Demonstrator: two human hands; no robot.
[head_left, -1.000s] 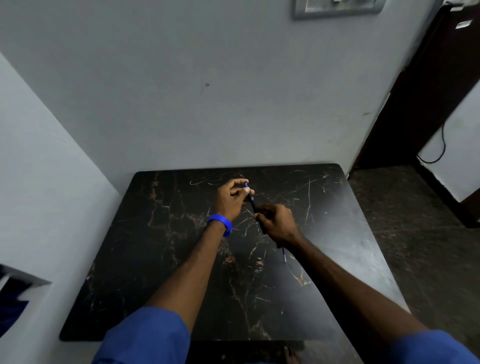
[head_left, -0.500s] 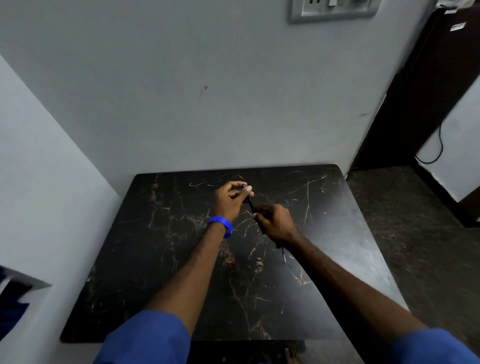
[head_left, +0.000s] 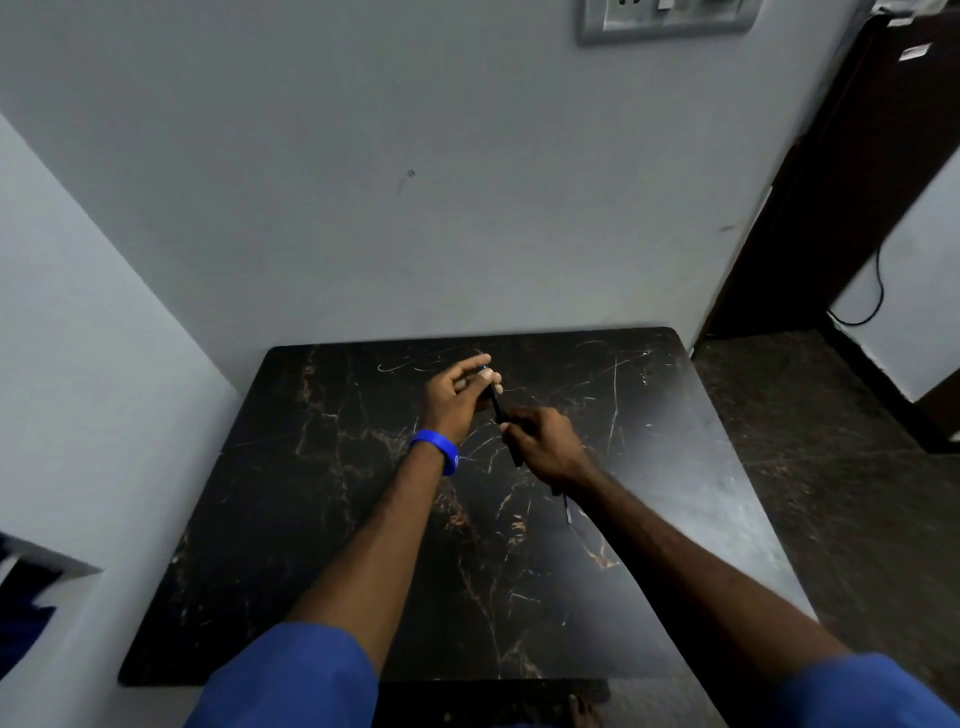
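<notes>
**Two hands on one pen, working its tip end**

You hold the slim dark pen (head_left: 497, 404) in the air over the table (head_left: 311, 519), toward its 12 o'clock edge. Your left hand (head_left: 454, 400) pinches the blue-tipped upper end between thumb and fingertips. Your right hand (head_left: 545, 447) curls round the lower barrel. It looks like the step of twisting or pulling the end piece. Next, brace the barrel and work the tip straight along the pen's axis.

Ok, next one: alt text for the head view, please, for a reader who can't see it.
A person holds a thin dark pen above a black marble-look table: the left hand, wearing a blue wristband, pinches its blue-tipped upper end, and the right hand grips lower down. A grey wall stands behind.
</notes>
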